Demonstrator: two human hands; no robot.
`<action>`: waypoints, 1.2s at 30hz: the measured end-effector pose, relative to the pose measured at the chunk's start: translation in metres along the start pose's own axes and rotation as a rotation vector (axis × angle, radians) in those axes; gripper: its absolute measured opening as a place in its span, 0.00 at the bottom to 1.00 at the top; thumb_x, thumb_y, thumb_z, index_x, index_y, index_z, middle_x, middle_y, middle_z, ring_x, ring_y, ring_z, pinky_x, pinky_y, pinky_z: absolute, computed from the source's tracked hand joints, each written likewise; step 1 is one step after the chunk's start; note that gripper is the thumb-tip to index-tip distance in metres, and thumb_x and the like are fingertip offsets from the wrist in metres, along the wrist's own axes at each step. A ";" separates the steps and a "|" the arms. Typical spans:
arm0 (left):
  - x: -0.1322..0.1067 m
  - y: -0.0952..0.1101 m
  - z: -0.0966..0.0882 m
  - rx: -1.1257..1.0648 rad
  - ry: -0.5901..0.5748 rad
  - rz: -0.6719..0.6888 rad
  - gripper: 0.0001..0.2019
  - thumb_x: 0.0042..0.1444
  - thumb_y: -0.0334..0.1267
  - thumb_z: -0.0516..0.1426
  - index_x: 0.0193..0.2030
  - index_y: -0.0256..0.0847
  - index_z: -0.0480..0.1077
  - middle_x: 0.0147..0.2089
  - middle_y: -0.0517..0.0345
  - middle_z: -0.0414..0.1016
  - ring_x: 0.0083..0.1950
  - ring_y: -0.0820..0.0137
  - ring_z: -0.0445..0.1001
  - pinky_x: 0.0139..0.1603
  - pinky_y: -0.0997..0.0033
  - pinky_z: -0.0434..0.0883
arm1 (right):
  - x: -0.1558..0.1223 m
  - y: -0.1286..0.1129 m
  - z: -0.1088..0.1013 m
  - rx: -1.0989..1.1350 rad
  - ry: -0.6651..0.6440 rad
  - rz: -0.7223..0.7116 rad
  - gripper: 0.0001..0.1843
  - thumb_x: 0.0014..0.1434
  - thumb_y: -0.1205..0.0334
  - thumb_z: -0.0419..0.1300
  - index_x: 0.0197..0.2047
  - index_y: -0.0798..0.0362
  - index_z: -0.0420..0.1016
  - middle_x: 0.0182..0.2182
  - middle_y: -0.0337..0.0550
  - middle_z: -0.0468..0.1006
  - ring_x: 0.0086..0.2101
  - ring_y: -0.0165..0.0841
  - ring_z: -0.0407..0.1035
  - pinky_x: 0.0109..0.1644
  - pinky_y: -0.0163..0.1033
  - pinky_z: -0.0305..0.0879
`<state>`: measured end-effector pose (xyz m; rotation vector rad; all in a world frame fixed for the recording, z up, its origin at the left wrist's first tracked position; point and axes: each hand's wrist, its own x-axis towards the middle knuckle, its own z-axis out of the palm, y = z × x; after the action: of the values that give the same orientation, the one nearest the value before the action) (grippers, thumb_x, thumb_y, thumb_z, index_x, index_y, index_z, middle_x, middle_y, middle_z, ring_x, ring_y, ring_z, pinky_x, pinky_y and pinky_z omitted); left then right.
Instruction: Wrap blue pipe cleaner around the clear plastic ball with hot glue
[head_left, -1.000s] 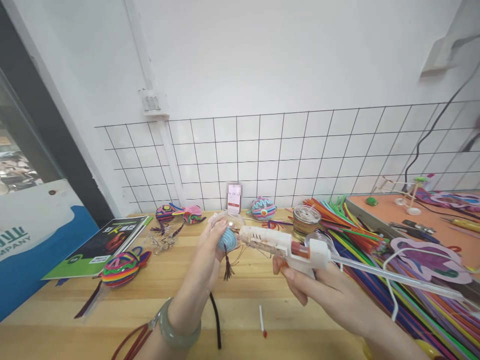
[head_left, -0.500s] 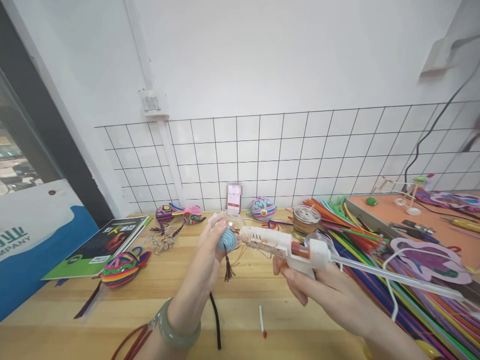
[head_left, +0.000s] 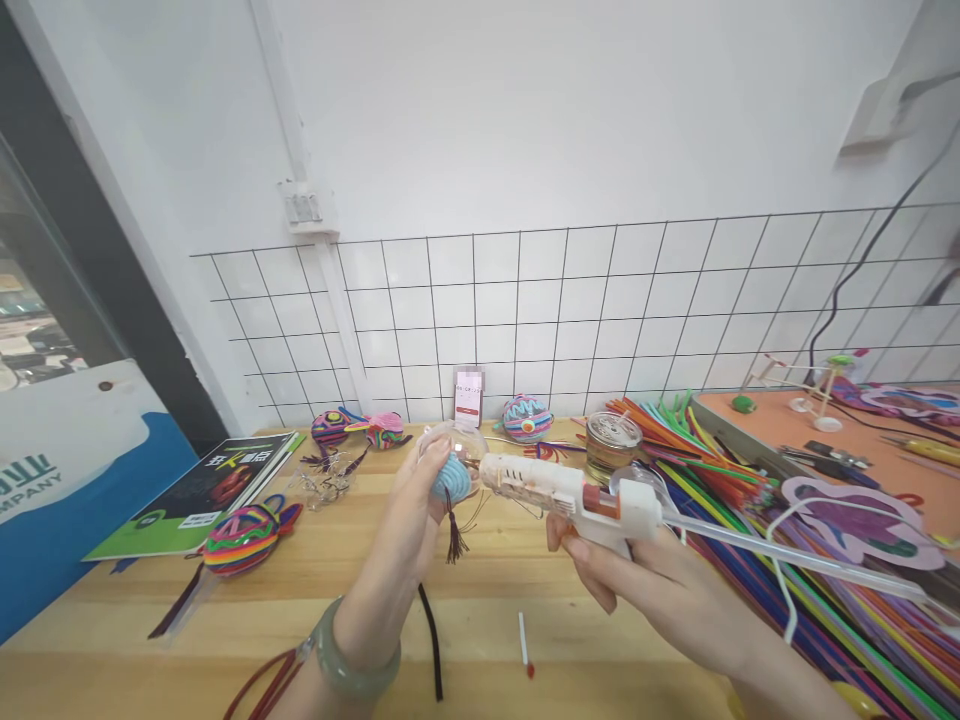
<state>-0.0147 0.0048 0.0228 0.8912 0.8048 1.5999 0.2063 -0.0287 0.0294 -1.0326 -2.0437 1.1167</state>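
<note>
My left hand (head_left: 421,490) is closed around a clear plastic ball (head_left: 469,440) whose lower part is wrapped in light blue cord (head_left: 452,482). A dark tassel (head_left: 454,540) hangs below it. My right hand (head_left: 637,575) grips a white hot glue gun (head_left: 547,485), with the index finger at its orange trigger. The nozzle points left and meets, or nearly meets, the ball's right side; I cannot tell which. From the gun's back end a long clear glue stick (head_left: 795,555) sticks out to the right.
Colourful yarn-covered balls (head_left: 527,418) stand near the wall grid, beside a phone (head_left: 469,398). Another striped ball (head_left: 241,540) lies left by magazines (head_left: 217,480). At right are a glass jar (head_left: 613,440) and bundled pipe cleaners (head_left: 832,620). A black strip (head_left: 431,640) and a cotton swab (head_left: 524,640) lie in front.
The ball in my left hand has shifted very slightly left. The glue gun and my right hand stay in nearly the same place.
</note>
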 end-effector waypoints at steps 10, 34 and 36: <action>0.000 0.002 0.000 -0.007 0.021 -0.010 0.15 0.52 0.45 0.63 0.45 0.41 0.74 0.41 0.56 0.75 0.39 0.69 0.74 0.36 0.71 0.74 | 0.000 0.002 -0.001 -0.032 0.004 0.001 0.18 0.67 0.47 0.47 0.36 0.51 0.68 0.23 0.37 0.65 0.30 0.34 0.63 0.36 0.38 0.61; 0.009 0.043 -0.019 -0.251 0.324 0.303 0.09 0.56 0.45 0.58 0.34 0.42 0.69 0.30 0.60 0.75 0.37 0.68 0.77 0.41 0.68 0.73 | 0.042 0.048 0.048 -0.610 -0.029 -0.031 0.11 0.61 0.69 0.51 0.45 0.54 0.70 0.42 0.47 0.74 0.39 0.36 0.71 0.44 0.38 0.64; 0.007 0.040 -0.016 -0.259 0.347 0.289 0.08 0.55 0.44 0.58 0.35 0.43 0.69 0.32 0.60 0.76 0.38 0.67 0.77 0.41 0.68 0.73 | 0.045 0.059 0.065 -0.658 -0.090 -0.021 0.13 0.56 0.73 0.53 0.45 0.55 0.72 0.43 0.49 0.73 0.39 0.36 0.71 0.43 0.37 0.63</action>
<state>-0.0479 0.0038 0.0502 0.5674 0.7035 2.0975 0.1525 0.0020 -0.0473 -1.2676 -2.5610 0.4745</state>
